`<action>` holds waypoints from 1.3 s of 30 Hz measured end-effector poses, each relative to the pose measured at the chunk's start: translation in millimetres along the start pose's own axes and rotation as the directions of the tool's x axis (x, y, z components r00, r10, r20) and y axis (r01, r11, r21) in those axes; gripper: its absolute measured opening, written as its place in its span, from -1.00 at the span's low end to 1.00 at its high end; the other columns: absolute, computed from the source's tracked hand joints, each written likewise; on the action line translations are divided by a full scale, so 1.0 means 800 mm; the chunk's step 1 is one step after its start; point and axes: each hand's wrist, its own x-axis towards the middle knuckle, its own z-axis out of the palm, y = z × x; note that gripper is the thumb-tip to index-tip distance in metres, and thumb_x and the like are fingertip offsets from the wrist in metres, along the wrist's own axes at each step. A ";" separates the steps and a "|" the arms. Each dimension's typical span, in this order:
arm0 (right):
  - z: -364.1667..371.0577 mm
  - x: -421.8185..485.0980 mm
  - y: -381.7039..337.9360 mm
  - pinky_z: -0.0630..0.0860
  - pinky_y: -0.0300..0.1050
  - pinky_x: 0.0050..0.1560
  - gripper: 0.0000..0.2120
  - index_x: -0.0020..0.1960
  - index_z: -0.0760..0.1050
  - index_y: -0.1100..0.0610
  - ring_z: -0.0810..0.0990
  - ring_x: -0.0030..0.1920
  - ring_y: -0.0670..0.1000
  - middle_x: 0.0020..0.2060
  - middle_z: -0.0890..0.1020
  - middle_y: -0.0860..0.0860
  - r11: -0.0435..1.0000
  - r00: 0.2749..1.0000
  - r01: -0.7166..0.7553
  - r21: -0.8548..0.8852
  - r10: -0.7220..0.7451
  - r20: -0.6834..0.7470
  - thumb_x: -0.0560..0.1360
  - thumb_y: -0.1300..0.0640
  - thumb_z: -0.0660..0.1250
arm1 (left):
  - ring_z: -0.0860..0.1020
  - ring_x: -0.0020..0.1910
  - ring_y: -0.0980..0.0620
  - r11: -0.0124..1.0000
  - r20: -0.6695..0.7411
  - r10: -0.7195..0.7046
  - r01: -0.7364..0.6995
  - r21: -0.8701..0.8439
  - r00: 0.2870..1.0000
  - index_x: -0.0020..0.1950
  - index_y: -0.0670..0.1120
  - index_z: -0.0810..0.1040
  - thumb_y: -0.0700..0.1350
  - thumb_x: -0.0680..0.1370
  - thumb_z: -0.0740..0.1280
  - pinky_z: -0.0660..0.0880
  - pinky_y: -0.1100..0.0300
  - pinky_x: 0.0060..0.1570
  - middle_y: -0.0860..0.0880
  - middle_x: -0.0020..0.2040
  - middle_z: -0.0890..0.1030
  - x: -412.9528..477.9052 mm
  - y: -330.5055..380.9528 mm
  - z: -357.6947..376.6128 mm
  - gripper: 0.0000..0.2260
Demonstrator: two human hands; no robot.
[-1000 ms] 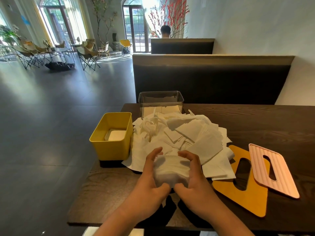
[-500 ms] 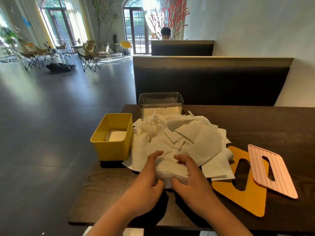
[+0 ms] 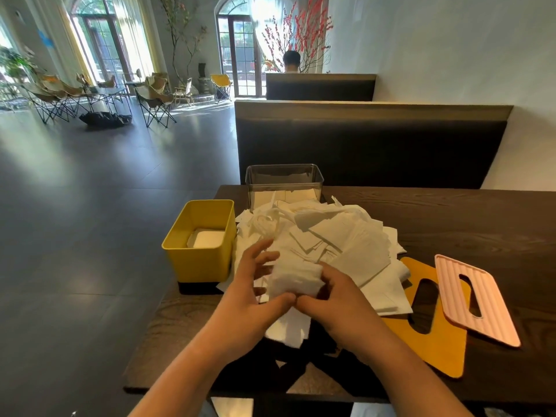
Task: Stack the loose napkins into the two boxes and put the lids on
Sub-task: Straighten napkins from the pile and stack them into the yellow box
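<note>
A heap of loose white napkins (image 3: 340,239) covers the middle of the dark wooden table (image 3: 451,218). At the heap's near edge my right hand (image 3: 337,299) grips a small stack of napkins (image 3: 293,279). My left hand (image 3: 252,284) steadies the stack's left side with its thumb under it and its fingers spread. A yellow box (image 3: 200,260) with a few napkins at its bottom stands left of the heap. A clear box (image 3: 284,179) holding some napkins stands behind it. An orange slotted lid (image 3: 433,335) and a pink slotted lid (image 3: 478,299) lie on the right.
The table's left edge runs just beside the yellow box, with dark floor beyond. A dark bench back (image 3: 370,142) rises behind the table. A person's head (image 3: 291,60) shows above a farther booth. Folding chairs (image 3: 153,97) stand far left.
The stack has been lifted a little and carried away from me over the heap. My left fingers have spread apart from their earlier curl round it.
</note>
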 end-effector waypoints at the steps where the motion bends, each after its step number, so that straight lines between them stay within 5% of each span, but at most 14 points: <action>1: 0.002 -0.001 0.004 0.64 0.10 0.22 -0.59 0.28 0.60 -0.09 0.71 0.16 0.00 0.11 0.74 -0.06 0.994 0.999 -0.026 0.103 0.028 -0.024 0.46 0.14 0.51 | 0.50 0.35 0.27 0.999 0.036 -0.027 0.026 0.031 0.999 0.54 0.41 0.18 -0.01 0.52 0.57 0.53 0.14 0.29 0.23 0.37 0.49 -0.002 -0.001 -0.002 -0.22; 4: 0.004 -0.007 0.017 0.66 0.20 0.15 -0.58 0.28 0.61 0.01 0.71 0.15 0.19 0.10 0.73 0.14 0.918 0.995 -0.097 0.384 0.102 0.006 0.46 0.26 0.50 | 0.62 0.21 0.15 0.991 0.122 -0.089 0.076 0.113 0.989 0.47 0.36 0.31 -0.04 0.52 0.56 0.64 0.08 0.18 0.16 0.25 0.60 -0.010 -0.007 -0.008 -0.34; 7: 0.004 -0.012 0.028 0.66 0.21 0.15 -0.50 0.28 0.58 0.04 0.70 0.16 0.21 0.12 0.70 0.17 0.909 0.996 -0.075 0.411 0.085 -0.006 0.36 0.19 0.56 | 0.64 0.14 0.15 0.980 0.064 -0.016 0.003 0.198 0.998 0.36 0.24 0.49 -0.19 0.52 0.53 0.63 0.16 0.14 0.23 0.16 0.63 -0.019 -0.002 -0.008 -0.48; 10: 0.001 -0.014 0.035 0.66 -0.02 0.06 -0.49 0.24 0.55 -0.13 0.70 0.14 0.04 0.14 0.68 0.02 0.955 0.990 -0.005 0.298 0.048 -0.135 0.33 0.13 0.55 | 0.59 0.18 0.22 0.975 0.037 -0.019 0.010 0.223 0.999 0.39 0.25 0.46 -0.17 0.51 0.52 0.59 0.28 0.13 0.31 0.15 0.60 -0.020 -0.003 -0.012 -0.45; 13: 0.007 -0.016 0.038 0.63 -0.02 0.20 -0.47 0.25 0.44 -0.37 0.64 0.20 -0.08 0.19 0.61 -0.07 0.992 0.992 -0.011 0.130 0.028 -0.125 0.39 0.05 0.49 | 0.60 0.20 0.28 0.979 0.037 -0.071 0.063 0.193 0.997 0.42 0.26 0.40 -0.22 0.54 0.49 0.54 0.37 0.12 0.22 0.20 0.63 -0.024 -0.005 -0.005 -0.42; 19: 0.022 -0.022 0.029 0.54 -0.22 0.27 -0.16 0.29 0.16 -0.60 0.53 0.25 -0.23 0.33 0.40 -0.24 0.999 1.000 -0.026 -0.043 0.025 -0.016 0.47 0.27 0.42 | 0.63 0.27 0.08 0.989 -0.090 -0.141 0.136 -0.065 0.986 0.44 0.30 0.38 -0.30 0.42 0.41 0.60 0.04 0.28 0.09 0.35 0.58 -0.029 -0.021 0.026 -0.28; 22: 0.023 -0.022 0.023 0.59 -0.21 0.16 -0.19 0.29 0.20 -0.59 0.58 0.16 -0.19 0.31 0.44 -0.14 0.998 0.998 -0.021 -0.055 0.019 -0.052 0.55 0.35 0.27 | 0.66 0.21 0.08 0.991 -0.097 -0.120 0.115 -0.061 0.988 0.46 0.19 0.38 -0.43 0.50 0.34 0.62 0.10 0.21 0.02 0.33 0.58 -0.027 -0.021 0.026 -0.31; 25: 0.024 -0.022 0.021 0.59 0.03 0.27 -0.19 0.31 0.20 -0.58 0.58 0.19 -0.11 0.30 0.45 -0.14 0.997 0.999 -0.013 -0.070 0.010 -0.048 0.54 0.34 0.27 | 0.65 0.24 0.09 0.991 -0.102 -0.116 0.108 -0.074 0.988 0.46 0.16 0.39 -0.49 0.54 0.30 0.61 0.15 0.21 0.00 0.34 0.58 -0.027 -0.019 0.022 -0.33; 29: 0.027 -0.022 0.021 0.47 0.07 0.45 -0.19 0.38 0.11 -0.57 0.43 0.44 -0.08 0.44 0.34 -0.18 0.993 0.999 -0.026 -0.112 0.030 0.035 0.43 0.15 0.37 | 0.48 0.38 0.30 0.994 -0.054 -0.108 0.109 0.018 0.993 0.50 0.26 0.28 -0.41 0.52 0.36 0.53 0.31 0.26 0.17 0.46 0.40 -0.028 -0.019 0.020 -0.26; 32: 0.030 -0.019 0.022 0.48 0.08 0.43 -0.31 0.36 0.21 -0.52 0.47 0.40 -0.09 0.44 0.41 -0.14 0.988 1.000 -0.023 -0.150 0.023 -0.002 0.48 0.17 0.29 | 0.56 0.34 0.18 0.994 -0.052 -0.106 0.107 0.013 0.993 0.50 0.22 0.31 -0.41 0.52 0.34 0.55 0.21 0.29 0.11 0.44 0.47 -0.028 -0.017 0.021 -0.29; 35: 0.030 -0.017 0.027 0.58 0.03 0.30 -0.37 0.32 0.35 -0.43 0.58 0.23 -0.14 0.36 0.51 -0.11 0.990 0.999 -0.015 -0.142 0.008 -0.048 0.48 0.24 0.24 | 0.68 0.13 0.14 0.991 -0.111 -0.130 0.130 -0.010 0.985 0.44 0.15 0.39 -0.43 0.57 0.33 0.62 0.23 0.11 0.01 0.27 0.63 -0.025 -0.016 0.013 -0.40; 39: 0.031 -0.018 0.028 0.43 -0.18 0.42 -0.37 0.34 0.30 -0.44 0.42 0.41 -0.21 0.40 0.39 -0.30 0.981 1.000 0.012 -0.195 -0.012 -0.002 0.48 0.19 0.27 | 0.66 0.14 0.16 0.987 0.003 -0.141 0.140 0.083 0.990 0.47 0.23 0.32 -0.38 0.57 0.35 0.60 0.26 0.11 0.10 0.29 0.59 -0.028 -0.017 0.002 -0.36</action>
